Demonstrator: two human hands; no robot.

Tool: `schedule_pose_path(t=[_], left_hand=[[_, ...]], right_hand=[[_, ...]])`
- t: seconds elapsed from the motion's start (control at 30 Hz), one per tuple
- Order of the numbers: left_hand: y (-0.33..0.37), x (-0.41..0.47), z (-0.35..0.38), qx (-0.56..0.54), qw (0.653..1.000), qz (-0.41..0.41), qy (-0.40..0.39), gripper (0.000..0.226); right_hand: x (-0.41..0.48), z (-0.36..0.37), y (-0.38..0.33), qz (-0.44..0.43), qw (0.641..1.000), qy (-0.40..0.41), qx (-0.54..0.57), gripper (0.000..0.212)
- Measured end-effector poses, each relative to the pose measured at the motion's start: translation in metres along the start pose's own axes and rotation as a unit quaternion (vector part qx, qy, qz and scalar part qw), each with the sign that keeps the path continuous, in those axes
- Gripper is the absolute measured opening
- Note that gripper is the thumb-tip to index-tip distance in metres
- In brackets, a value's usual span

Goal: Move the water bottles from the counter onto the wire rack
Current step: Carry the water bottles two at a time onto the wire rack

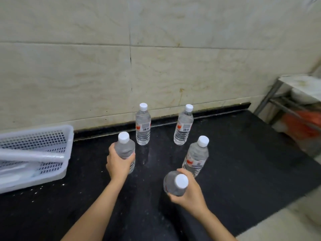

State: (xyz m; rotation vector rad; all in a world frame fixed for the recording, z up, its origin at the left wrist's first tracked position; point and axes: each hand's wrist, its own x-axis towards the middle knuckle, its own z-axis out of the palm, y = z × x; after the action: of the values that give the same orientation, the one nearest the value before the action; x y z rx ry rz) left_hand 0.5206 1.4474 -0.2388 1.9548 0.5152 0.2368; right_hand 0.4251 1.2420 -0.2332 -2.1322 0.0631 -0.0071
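Several clear water bottles with white caps stand on a black counter (pixel 243 162). My left hand (pixel 119 164) grips the body of one bottle (pixel 125 146) at the left of the group. My right hand (pixel 189 193) wraps around another bottle (pixel 175 184) nearest to me, its cap pointing up at the camera. Three more stand free: one bottle (pixel 143 126) at the back left, a second bottle (pixel 183 127) at the back right near the wall, and a third bottle (pixel 196 157) just beyond my right hand. A metal rack (pixel 278 100) shows at the far right.
A white perforated plastic basket (pixel 34 153) holding a wrapped tube sits on the counter at the left. A tiled wall runs behind the counter. The counter ends at the right, where orange and white items lie low under the metal rack.
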Motion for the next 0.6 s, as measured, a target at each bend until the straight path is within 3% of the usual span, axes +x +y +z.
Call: schedule_pose_path(t=[0.17,0.33,0.6], left_hand=[[-0.004,-0.048,-0.008,0.066,0.993,0.072,-0.073,0.067],[-0.007,-0.098,-0.011,0.000,0.987,0.042,-0.157,0.062],[0.019,-0.164,0.025,0.000,0.967,0.133,-0.217,0.064]], right_hand=[[-0.001,-0.014,-0.004,0.044,0.997,0.041,0.040,0.059],[-0.018,-0.034,0.002,0.043,0.997,0.049,0.042,0.070],[-0.070,-0.101,0.035,0.069,0.990,0.110,0.058,0.083]])
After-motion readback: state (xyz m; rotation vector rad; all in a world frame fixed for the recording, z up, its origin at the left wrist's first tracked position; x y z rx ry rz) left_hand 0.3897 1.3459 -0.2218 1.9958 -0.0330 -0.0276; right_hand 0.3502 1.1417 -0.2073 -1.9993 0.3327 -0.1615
